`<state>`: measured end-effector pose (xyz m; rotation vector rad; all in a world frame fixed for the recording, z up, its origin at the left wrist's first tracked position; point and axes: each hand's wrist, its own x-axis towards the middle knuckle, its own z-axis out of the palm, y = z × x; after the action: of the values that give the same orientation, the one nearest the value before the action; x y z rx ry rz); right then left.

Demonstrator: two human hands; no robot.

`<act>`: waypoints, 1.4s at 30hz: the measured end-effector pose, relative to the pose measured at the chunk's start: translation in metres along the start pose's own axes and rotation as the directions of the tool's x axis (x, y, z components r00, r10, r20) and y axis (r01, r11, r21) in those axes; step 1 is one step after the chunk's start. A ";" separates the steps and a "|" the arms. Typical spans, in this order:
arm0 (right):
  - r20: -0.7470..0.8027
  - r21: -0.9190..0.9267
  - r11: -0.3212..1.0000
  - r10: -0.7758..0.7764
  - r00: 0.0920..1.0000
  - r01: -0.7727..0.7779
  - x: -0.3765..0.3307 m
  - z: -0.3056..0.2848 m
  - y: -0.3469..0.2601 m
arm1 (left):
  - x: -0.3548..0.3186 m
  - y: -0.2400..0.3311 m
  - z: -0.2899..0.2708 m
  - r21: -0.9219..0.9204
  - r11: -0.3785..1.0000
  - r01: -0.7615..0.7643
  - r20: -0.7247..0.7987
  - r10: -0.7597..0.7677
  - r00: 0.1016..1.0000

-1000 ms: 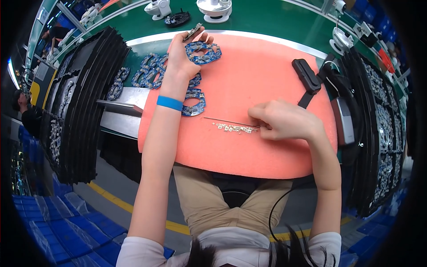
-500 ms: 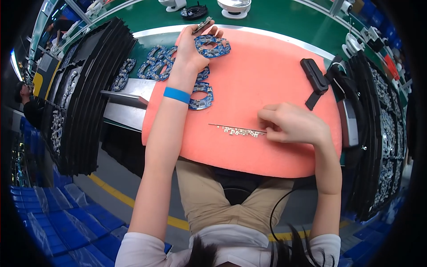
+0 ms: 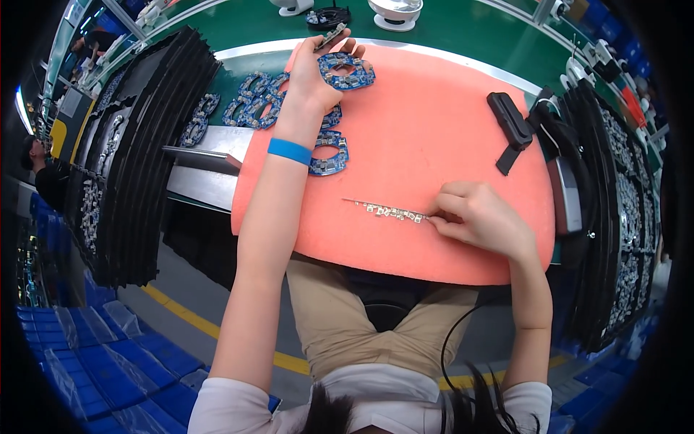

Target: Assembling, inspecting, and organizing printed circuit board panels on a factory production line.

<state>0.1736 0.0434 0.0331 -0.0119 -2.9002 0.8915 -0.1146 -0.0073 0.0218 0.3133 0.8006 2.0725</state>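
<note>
Our left hand (image 3: 312, 76) reaches far, fingers closing on a blue ring-shaped board (image 3: 347, 71) on the pink surface (image 3: 434, 130); our right hand (image 3: 481, 217) pinches the thin component strip (image 3: 387, 210) nearer us. We should lift the board flat by its edges.

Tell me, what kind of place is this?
Probably an electronics assembly line: blue ring-shaped circuit boards lie on a pink foam mat, black trays stacked alongside hold more parts, and a green workbench runs behind.
</note>
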 end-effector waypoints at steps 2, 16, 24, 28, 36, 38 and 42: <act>0.002 0.011 1.000 -0.004 1.000 0.004 -0.001 0.001 0.000 | 0.000 0.001 -0.001 -0.005 1.000 -0.001 0.000 0.001 1.000; -0.026 0.149 0.987 -0.057 0.998 0.060 -0.013 0.011 0.001 | 0.002 0.001 -0.006 -0.029 1.000 0.005 0.024 -0.004 1.000; 0.032 0.164 0.986 -0.044 0.999 0.039 -0.017 0.013 -0.002 | 0.001 -0.001 -0.002 0.012 1.000 -0.006 0.008 0.006 1.000; 0.032 0.150 0.986 -0.075 0.997 0.070 -0.019 0.015 -0.004 | 0.007 -0.002 -0.007 -0.025 1.000 0.002 0.031 -0.001 1.000; 0.066 0.166 0.982 -0.099 0.993 0.087 -0.030 0.021 -0.013 | 0.002 -0.004 -0.006 -0.004 1.000 -0.017 0.042 0.017 0.999; 0.077 0.152 0.984 -0.105 0.992 0.092 -0.032 0.023 -0.013 | 0.002 -0.002 -0.005 0.023 1.000 -0.014 0.038 0.013 0.999; 0.092 0.137 0.985 -0.122 0.988 0.108 -0.032 0.029 -0.017 | 0.001 0.001 -0.012 0.036 0.999 0.007 0.039 -0.008 0.999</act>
<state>0.2032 0.0123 0.0156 0.2152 -2.8900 1.0898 -0.1221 -0.0117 0.0131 0.3686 0.8152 2.0409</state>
